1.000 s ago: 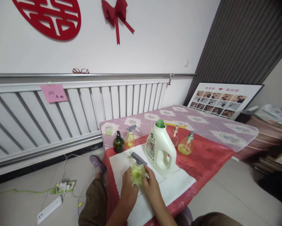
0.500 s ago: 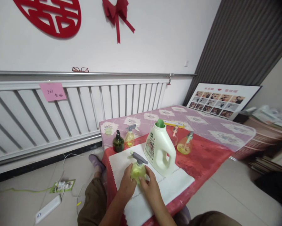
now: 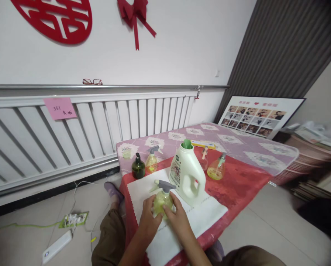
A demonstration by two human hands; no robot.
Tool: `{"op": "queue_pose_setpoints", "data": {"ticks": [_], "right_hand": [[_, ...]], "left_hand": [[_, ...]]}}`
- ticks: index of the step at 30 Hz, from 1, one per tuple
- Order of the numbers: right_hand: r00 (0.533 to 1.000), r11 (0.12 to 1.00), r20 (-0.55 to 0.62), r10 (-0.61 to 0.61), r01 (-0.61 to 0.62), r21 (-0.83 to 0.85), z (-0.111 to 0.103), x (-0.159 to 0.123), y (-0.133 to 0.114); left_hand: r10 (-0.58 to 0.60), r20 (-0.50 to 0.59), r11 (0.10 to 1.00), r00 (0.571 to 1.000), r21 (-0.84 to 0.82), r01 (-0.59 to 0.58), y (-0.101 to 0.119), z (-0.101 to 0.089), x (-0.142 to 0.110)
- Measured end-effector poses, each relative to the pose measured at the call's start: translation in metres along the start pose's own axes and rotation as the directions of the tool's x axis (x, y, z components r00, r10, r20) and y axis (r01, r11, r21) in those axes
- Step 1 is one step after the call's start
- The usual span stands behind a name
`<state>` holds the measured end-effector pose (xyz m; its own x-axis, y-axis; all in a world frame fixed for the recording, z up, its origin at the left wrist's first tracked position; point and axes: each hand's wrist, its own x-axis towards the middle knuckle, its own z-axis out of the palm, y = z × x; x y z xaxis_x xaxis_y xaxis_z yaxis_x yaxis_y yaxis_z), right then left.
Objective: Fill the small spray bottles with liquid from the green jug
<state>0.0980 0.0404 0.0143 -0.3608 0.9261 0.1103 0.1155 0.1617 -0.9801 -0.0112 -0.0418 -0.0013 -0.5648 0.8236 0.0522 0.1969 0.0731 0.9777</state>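
Between my two hands is a clear spray bottle [image 3: 162, 204] with yellowish-green liquid and a grey trigger head; it stands nearly upright over the white cloth [image 3: 209, 214]. My left hand [image 3: 149, 213] grips its left side, and my right hand [image 3: 178, 214] wraps its right side, thumbs toward the front. Just behind it stands a large pale-green detergent jug [image 3: 189, 177] with a green piece in its open neck. A dark green pump bottle [image 3: 138, 168] and another spray bottle [image 3: 151, 162] with yellow liquid stand at the back left.
Right of the jug, a spray bottle [image 3: 216, 169] and a pinkish clear bottle [image 3: 203, 159] stand on the red cloth [image 3: 242, 173]. Behind lies a yellow-edged packet [image 3: 203, 144]. A small clear cup [image 3: 126, 154] sits at the table's left corner. A power strip [image 3: 73, 220] lies on the floor.
The spray bottle has turned and tilted slightly in my hands, its trigger head now closer to level. Both hands stay around it. The other bottles stay in place.
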Motion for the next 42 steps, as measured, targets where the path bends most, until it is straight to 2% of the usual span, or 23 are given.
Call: {"op": "queue_pose_setpoints", "data": {"ticks": [5, 10, 14, 16, 20, 22, 24, 27, 30, 33, 36, 38, 40, 42], "right_hand": [[0.997, 0.996, 0.076, 0.031, -0.037, 0.082, -0.012, 0.001, -0.01], [0.974, 0.953, 0.218, 0.062, -0.122, 0.276, -0.022, -0.005, -0.026], [0.95, 0.934, 0.294, 0.101, -0.193, 0.301, -0.025, -0.011, -0.038], [0.949, 0.94, 0.303, 0.087, -0.179, 0.291, -0.027, -0.013, -0.042], [0.959, 0.964, 0.285, 0.013, -0.088, 0.25, -0.03, -0.016, -0.044], [0.967, 0.978, 0.255, 0.018, -0.07, 0.196, -0.032, -0.019, -0.042], [0.975, 0.987, 0.217, 0.046, -0.077, 0.138, -0.033, -0.023, -0.041], [0.981, 0.991, 0.18, 0.071, -0.091, 0.1, -0.034, -0.029, -0.043], [0.976, 0.984, 0.204, 0.077, -0.108, 0.144, -0.037, -0.033, -0.049], [0.977, 0.971, 0.195, 0.085, -0.125, 0.203, -0.042, -0.035, -0.049], [0.986, 0.966, 0.144, 0.085, -0.117, 0.229, -0.055, -0.037, -0.042], [0.983, 0.961, 0.161, 0.088, -0.126, 0.246, -0.071, -0.039, -0.036], [0.975, 0.954, 0.2, 0.1, -0.151, 0.259, -0.093, -0.037, -0.032], [0.982, 0.953, 0.151, 0.111, -0.148, 0.263, -0.119, -0.03, -0.027]], "left_hand": [[-0.027, 0.077, 0.997, 0.997, -0.074, 0.033, 0.014, -0.007, -0.005], [-0.07, 0.12, 0.997, 0.99, 0.0, 0.071, 0.022, -0.016, -0.008], [0.03, 0.21, 0.988, 0.977, -0.155, 0.003, 0.014, -0.014, -0.008], [0.063, 0.226, 0.982, 0.972, -0.186, -0.021, 0.01, -0.011, -0.009], [0.028, 0.142, 0.994, 0.989, -0.108, -0.013, 0.006, -0.002, -0.015], [0.017, 0.084, 0.997, 0.996, -0.07, -0.012, 0.008, 0.003, -0.018], [0.058, 0.032, 0.998, 0.998, -0.032, -0.057, 0.01, 0.009, -0.021], [0.191, -0.023, 0.981, 0.981, 0.05, -0.189, 0.011, 0.017, -0.022], [0.258, -0.032, 0.96, 0.966, 0.12, -0.252, 0.009, 0.024, -0.023], [0.258, 0.028, 0.96, 0.966, 0.108, -0.26, 0.006, 0.03, -0.027], [0.262, 0.131, 0.959, 0.956, 0.078, -0.273, 0.0, 0.035, -0.032], [0.284, 0.17, 0.948, 0.944, 0.099, -0.303, -0.006, 0.033, -0.031], [0.312, 0.169, 0.925, 0.935, 0.17, -0.339, -0.014, 0.024, -0.024], [0.319, 0.124, 0.901, 0.94, 0.268, -0.341, -0.024, 0.008, -0.012]]}}
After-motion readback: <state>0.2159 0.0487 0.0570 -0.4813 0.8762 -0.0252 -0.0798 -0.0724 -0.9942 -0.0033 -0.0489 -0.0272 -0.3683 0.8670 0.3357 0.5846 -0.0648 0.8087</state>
